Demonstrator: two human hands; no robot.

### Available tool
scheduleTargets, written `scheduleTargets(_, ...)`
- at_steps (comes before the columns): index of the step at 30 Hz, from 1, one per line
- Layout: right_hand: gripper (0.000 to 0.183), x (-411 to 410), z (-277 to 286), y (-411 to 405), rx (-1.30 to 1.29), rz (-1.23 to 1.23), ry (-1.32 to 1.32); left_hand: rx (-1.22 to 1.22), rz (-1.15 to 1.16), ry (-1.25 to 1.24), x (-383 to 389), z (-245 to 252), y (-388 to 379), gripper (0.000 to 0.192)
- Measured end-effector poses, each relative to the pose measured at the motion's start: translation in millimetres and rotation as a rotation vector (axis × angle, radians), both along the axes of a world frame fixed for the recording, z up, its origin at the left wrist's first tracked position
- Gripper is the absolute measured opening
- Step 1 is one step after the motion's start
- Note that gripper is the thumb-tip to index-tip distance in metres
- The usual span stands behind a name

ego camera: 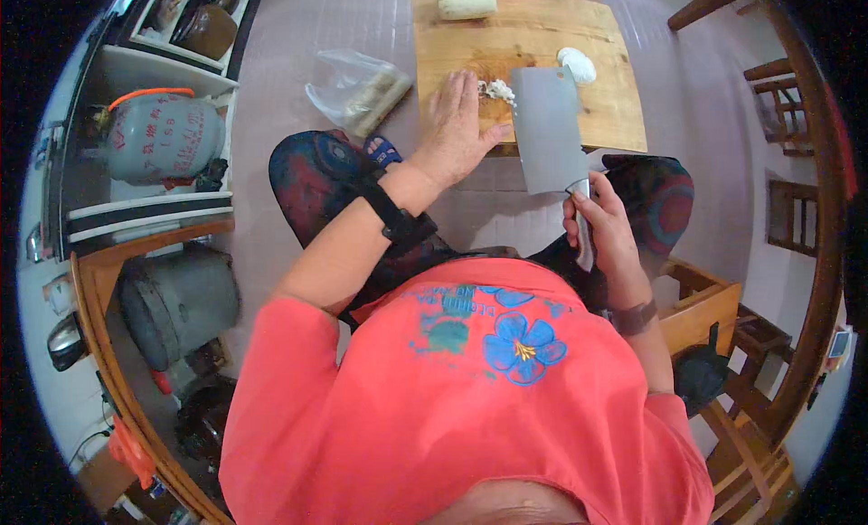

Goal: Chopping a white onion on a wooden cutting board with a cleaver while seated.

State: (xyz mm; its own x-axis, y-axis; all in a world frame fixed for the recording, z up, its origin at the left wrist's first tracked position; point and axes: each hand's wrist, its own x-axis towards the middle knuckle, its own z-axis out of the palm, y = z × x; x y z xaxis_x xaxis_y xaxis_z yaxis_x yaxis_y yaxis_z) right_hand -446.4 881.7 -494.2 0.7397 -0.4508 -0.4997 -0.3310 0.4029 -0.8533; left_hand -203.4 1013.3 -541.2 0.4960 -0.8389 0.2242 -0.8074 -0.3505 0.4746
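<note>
My right hand [600, 220] grips the handle of a steel cleaver [550, 131]. The broad blade reaches over the near part of a wooden cutting board [610, 111]. My left hand [456, 121] is spread at the board's left side, thumb apart, with nothing in it. Between its fingers and the blade lies a small heap of chopped white pieces [500, 89]. A white oval piece [576, 65] is just past the blade, to the right. At the board's far edge rests a pale cylindrical vegetable section [468, 4].
On the floor left of the board is a clear plastic bag [346, 77] with a pale cylindrical piece. A grey gas cylinder [166, 138] stands in the cabinet at left. To the right are a wooden stool [705, 315] and a dark pan [702, 376]. My knees flank the board's near edge.
</note>
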Motion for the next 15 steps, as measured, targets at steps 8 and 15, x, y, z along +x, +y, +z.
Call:
scheduleTargets(8, 0.035, 4, -4, 0, 0.001, 0.059, -0.041, -0.096, 0.183, -0.043, -29, -11, -26, 0.096)
scheduleTargets(15, 0.038, 18, 0, 6, -0.038, 0.141, -0.07, -0.098, 0.235, -0.004, -41, -5, -39, 0.098)
